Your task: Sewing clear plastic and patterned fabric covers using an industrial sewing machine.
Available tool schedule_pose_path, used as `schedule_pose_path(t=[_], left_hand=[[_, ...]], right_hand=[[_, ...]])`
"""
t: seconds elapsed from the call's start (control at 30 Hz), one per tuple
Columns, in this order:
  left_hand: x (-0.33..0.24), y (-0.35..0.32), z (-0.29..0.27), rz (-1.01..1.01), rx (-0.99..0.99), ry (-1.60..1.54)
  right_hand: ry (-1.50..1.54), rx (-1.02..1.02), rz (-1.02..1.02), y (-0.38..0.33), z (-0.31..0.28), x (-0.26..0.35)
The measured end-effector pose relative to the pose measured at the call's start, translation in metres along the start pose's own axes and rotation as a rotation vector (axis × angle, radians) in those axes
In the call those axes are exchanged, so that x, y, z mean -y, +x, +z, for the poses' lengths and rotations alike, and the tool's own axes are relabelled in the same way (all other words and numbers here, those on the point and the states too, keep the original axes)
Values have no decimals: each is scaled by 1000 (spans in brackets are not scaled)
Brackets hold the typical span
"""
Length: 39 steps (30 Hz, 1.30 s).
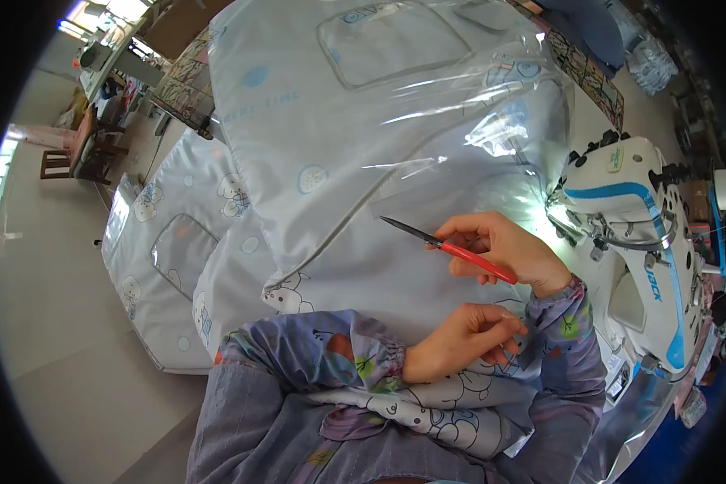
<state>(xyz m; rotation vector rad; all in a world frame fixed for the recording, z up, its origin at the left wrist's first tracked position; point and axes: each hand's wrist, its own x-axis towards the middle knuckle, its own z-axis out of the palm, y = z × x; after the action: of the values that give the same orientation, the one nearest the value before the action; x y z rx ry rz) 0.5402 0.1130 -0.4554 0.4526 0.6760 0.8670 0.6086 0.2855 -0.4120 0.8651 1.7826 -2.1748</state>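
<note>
My right hand (504,250) is closed around a slim tool with a red handle and a dark, narrow pointed end (480,264), which looks like thread snips. Its tip points away to the left, above pale grey printed fabric (379,274). Below it, my left hand (468,340) crosses toward my right wrist with the fingers curled in; whether anything is pinched there is hidden. Under my forearms more cloth with cartoon animals (460,427) lies bunched. Beyond my hands a shiny clear sheet (427,153) and a piped seam cover the work.
A white and blue sewing machine (621,194) stands at the right, its lamp lit near the needle. More printed fabric (181,250) hangs over the left side. A wooden chair (89,149) stands on the floor at the far left. A patterned cloth (593,81) shows behind.
</note>
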Motion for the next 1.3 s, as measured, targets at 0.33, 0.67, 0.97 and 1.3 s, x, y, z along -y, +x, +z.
schedule_pose_path(t=[0.33,0.67,0.97,1.3], left_hand=[[2,-10,4,67,77,-5],[4,-18,5,72,115,50],[-18,-31,-11,198,347,877],[-43,-5,19,329,565,1297]], right_hand=[[-34,-8,-24,30,19,25],[-106,11,-115,65,39,49],[-682,-493,-386,-86,40,-12],[-995,-1447,322,-211,7,-172]])
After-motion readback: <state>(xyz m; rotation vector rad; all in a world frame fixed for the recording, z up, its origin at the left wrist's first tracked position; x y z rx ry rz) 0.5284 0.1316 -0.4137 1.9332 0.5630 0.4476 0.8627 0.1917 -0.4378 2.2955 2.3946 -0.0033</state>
